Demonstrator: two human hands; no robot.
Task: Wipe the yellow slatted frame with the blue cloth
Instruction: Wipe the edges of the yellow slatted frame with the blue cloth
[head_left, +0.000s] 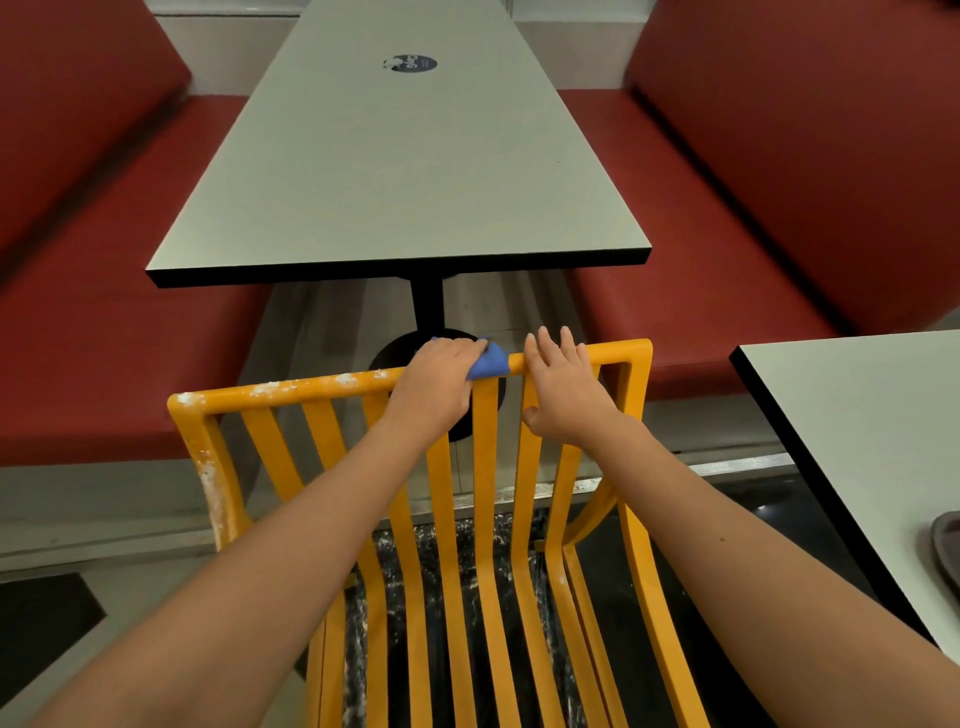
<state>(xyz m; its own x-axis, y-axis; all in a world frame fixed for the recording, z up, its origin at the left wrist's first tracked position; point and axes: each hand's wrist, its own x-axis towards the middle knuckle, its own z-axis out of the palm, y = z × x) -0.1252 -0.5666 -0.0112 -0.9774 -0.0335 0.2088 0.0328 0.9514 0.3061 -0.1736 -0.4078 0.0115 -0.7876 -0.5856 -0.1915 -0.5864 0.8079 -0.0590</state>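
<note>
Benches: I see two red padded benches (810, 171), one along the left and one along the right, running from near to far on either side of the long table.
Long table: a grey table (405, 171) with a black edge stands between the benches, far from me beyond the frame; its black post drops to a round black base on the floor.
Second table: the corner of another grey table (852, 447) comes in at the near right, with a dark object cut off at the right edge that I cannot identify.
Yellow slatted frame: the yellow slatted frame (488, 519) fills the near centre, its top rail running left to right and tilting up toward the right, its slats coming down toward me. White smears mark the left part of the rail and the left upright.
Left hand: my left hand (436, 382) rests on top of the rail near its middle, fingers curled over and gripping the cloth against the rail.
Right hand: my right hand (563, 387) lies on the rail just right of the cloth, fingers straight and a little spread, pointing far, thumb out to the left; it holds nothing.
Blue cloth: the blue cloth (491, 361) is bunched on the top rail between my hands, mostly under the left fingers, with one fold sticking out to the right.
Sticker: a round dark blue sticker (413, 63) sits at the far end of the long table.
</note>
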